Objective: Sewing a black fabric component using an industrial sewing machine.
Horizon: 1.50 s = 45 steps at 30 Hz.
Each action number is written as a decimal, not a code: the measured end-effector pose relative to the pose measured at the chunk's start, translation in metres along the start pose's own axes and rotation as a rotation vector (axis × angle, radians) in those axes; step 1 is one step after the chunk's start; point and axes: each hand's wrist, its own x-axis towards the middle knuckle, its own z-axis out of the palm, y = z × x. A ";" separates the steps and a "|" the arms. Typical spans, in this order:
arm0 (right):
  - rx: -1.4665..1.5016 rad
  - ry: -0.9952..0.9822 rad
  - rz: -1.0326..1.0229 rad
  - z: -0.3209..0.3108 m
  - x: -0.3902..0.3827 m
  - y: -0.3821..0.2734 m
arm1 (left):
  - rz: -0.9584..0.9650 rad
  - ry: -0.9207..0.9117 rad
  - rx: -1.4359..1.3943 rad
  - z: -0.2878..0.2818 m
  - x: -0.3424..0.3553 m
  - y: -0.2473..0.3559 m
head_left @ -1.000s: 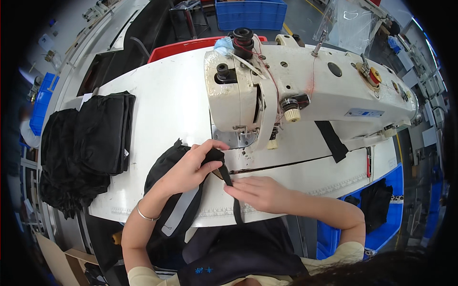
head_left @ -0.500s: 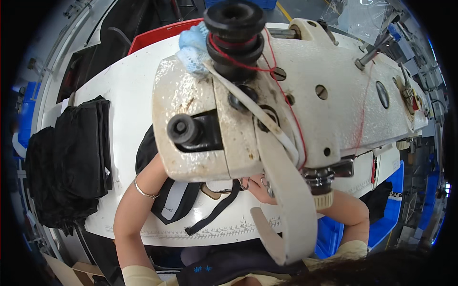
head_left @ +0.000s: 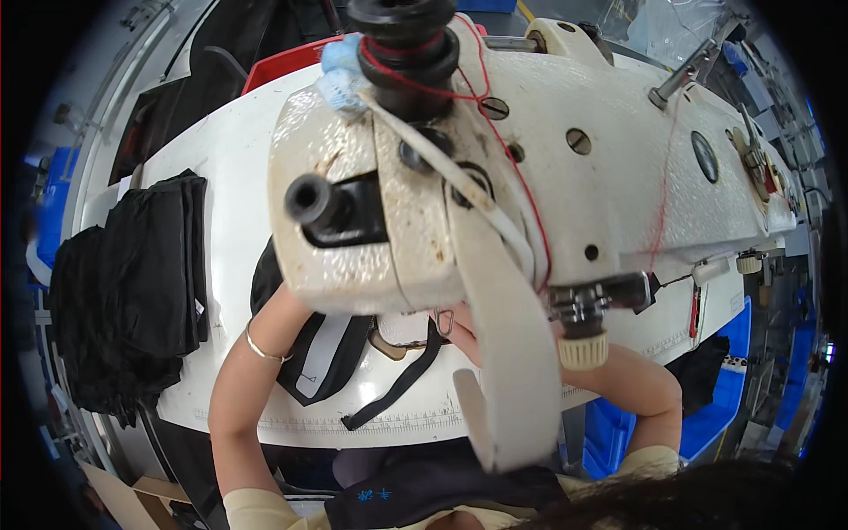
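Observation:
A white sewing machine with a red thread covers much of the work. My left forearm, with a bangle at the wrist, reaches under the machine head, which hides the fingers. My right hand is beneath the head beside a bent metal wire; its fingertips are hidden too. A black cloth piece with a pale strip lies near my left wrist. From beside my right hand a narrow black strip runs toward the table's front edge. What either hand holds is not visible.
Folded black cloth is stacked on the white table at the left. A pale curved strap hangs in front of the machine. Blue bins holding black cloth stand at the right, and a red bin lies behind.
The machine appears slightly farther left and higher as the view shifts. My right hand has edged up and left with the bent wire. The black cloth and strip keep nearly the same layout.

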 end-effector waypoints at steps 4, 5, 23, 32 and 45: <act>-0.130 -0.062 -0.422 -0.021 -0.002 -0.021 | -0.124 -0.044 0.075 -0.034 -0.058 0.069; -0.089 -0.096 -0.480 -0.026 -0.006 -0.033 | -0.115 -0.054 0.105 -0.037 -0.078 0.084; 0.202 0.370 0.208 0.009 0.082 -0.050 | -0.082 0.086 0.023 -0.133 -0.064 0.104; 0.272 0.292 0.143 0.022 0.081 -0.033 | -0.244 0.009 -0.062 -0.146 -0.059 0.073; -0.305 0.227 -0.224 0.007 0.086 -0.055 | -0.209 -0.054 0.046 -0.137 -0.064 0.048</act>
